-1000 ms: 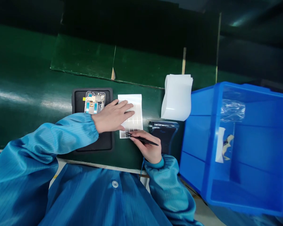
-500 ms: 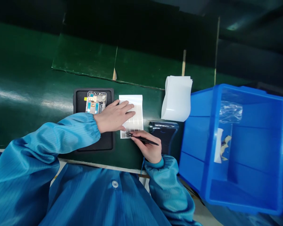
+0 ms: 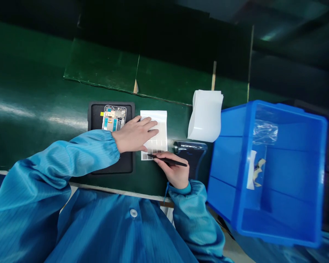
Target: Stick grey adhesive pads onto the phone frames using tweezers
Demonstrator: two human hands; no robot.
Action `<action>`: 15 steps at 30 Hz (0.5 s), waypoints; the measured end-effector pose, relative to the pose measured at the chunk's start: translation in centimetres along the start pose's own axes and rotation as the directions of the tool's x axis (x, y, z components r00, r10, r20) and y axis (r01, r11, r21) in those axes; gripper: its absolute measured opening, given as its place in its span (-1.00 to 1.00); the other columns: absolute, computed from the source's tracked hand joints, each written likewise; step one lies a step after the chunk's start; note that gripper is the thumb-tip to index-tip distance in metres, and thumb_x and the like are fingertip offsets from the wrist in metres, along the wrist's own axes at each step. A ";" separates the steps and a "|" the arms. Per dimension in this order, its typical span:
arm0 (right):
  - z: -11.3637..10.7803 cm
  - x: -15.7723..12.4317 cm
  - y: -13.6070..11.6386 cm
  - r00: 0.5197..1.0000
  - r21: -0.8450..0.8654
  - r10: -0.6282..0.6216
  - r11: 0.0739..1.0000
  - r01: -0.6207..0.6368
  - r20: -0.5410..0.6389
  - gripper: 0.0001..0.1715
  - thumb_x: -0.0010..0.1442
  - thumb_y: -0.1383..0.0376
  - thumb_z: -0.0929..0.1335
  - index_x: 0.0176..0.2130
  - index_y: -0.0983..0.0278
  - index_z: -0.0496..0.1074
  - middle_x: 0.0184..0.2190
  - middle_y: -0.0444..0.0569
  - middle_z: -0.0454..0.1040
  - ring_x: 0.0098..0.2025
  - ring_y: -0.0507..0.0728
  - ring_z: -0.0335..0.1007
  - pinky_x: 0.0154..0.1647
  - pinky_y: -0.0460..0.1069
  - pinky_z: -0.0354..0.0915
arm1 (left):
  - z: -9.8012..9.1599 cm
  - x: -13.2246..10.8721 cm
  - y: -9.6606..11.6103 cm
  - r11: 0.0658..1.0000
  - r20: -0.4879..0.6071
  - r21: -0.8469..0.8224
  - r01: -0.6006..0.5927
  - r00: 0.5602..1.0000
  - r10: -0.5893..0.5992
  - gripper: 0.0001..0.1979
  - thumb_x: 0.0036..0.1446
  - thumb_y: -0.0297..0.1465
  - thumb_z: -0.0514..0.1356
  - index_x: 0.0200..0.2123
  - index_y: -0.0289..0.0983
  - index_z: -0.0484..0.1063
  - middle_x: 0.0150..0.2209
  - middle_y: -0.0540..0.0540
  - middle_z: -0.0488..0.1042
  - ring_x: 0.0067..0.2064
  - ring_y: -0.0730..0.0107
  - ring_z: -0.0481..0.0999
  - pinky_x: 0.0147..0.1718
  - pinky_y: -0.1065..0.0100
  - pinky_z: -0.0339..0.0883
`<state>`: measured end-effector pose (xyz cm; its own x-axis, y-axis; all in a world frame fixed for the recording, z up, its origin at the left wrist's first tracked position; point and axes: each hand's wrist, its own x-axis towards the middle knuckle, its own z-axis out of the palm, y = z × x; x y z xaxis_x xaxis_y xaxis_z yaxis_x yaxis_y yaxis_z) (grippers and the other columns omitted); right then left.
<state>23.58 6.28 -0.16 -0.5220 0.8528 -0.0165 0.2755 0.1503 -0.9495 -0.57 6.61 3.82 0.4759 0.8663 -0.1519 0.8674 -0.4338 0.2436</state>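
My left hand (image 3: 135, 134) lies flat with fingers stretched out on a white sheet of small rectangular stickers (image 3: 159, 124), pressing it to the green bench. My right hand (image 3: 174, 170) is closed on black tweezers (image 3: 167, 160); their tip rests at the sheet's bottom row of stickers. Just left of the sheet, an opened phone frame with exposed parts (image 3: 113, 118) lies on a black mat (image 3: 124, 166). My left wrist crosses that mat.
A large blue plastic bin (image 3: 233, 175) stands at the right, with a plastic bag and scraps of liner inside. A curled stack of white sheets (image 3: 205, 115) leans beside it. A dark glossy pouch (image 3: 193, 155) lies behind my right hand. The bench's front edge runs near my body.
Both hands hold the same pose on the sheet and tweezers. Only the view has drifted slightly, so everything sits a little further right.
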 end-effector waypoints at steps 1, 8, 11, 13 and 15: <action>-0.1 0.0 -0.1 1.000 0.006 0.015 1.000 -0.015 -0.012 -0.89 0.12 0.31 0.53 -0.28 0.19 0.59 -0.30 -0.04 0.67 -0.24 0.20 0.64 -0.12 0.10 0.57 | 0.1 0.0 0.0 1.000 -0.009 -0.002 -0.001 1.000 0.001 -0.28 0.14 -0.10 0.33 0.27 -0.30 0.26 0.34 -0.26 0.19 0.31 -0.05 0.18 0.20 0.08 0.07; -1.4 -0.3 -1.3 0.994 0.095 0.071 0.993 -0.063 -0.084 -0.87 0.09 0.29 0.56 -0.31 0.19 0.58 -0.34 -0.03 0.67 -0.29 0.21 0.65 -0.19 0.09 0.59 | 0.3 -0.1 -0.3 0.998 -0.058 -0.060 -0.017 0.998 0.013 -0.32 0.12 -0.16 0.35 0.24 -0.29 0.29 0.32 -0.28 0.22 0.29 -0.04 0.20 0.19 0.09 0.08; -1.7 -0.3 -1.9 0.990 0.092 0.071 0.994 -0.060 -0.119 -0.86 0.09 0.28 0.56 -0.31 0.18 0.57 -0.34 -0.03 0.67 -0.28 0.22 0.65 -0.18 0.11 0.59 | -0.5 -0.8 -0.3 0.988 -0.167 -0.137 -0.069 0.985 0.045 -0.51 0.21 -0.28 0.29 0.18 -0.27 0.37 0.26 -0.27 0.27 0.24 0.01 0.26 0.16 0.11 0.11; -1.6 -0.2 -2.2 0.991 0.083 0.068 0.995 -0.059 -0.114 -0.86 0.09 0.27 0.56 -0.31 0.18 0.57 -0.33 -0.03 0.67 -0.28 0.22 0.65 -0.18 0.11 0.60 | -1.2 -1.6 -0.1 0.968 -0.242 -0.240 -0.074 0.970 0.014 -0.71 0.29 -0.32 0.21 0.05 -0.25 0.47 0.14 -0.23 0.37 0.13 0.09 0.35 0.07 0.16 0.18; -1.3 -0.2 -2.4 0.993 0.089 0.065 0.994 -0.057 -0.096 -0.86 0.09 0.27 0.56 -0.32 0.18 0.57 -0.34 -0.03 0.67 -0.28 0.22 0.65 -0.18 0.10 0.60 | -1.7 -2.4 0.3 0.924 -0.230 -0.377 -0.061 0.973 -0.029 -0.80 0.30 -0.30 0.19 -0.09 -0.23 0.55 -0.03 -0.16 0.44 -0.03 0.20 0.42 -0.03 0.22 0.24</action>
<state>24.04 6.39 2.57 -0.4229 0.9049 -0.0484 0.2320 0.0565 -0.9711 -1.69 4.79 5.86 0.4043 0.9123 0.0655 0.7177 -0.3608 0.5956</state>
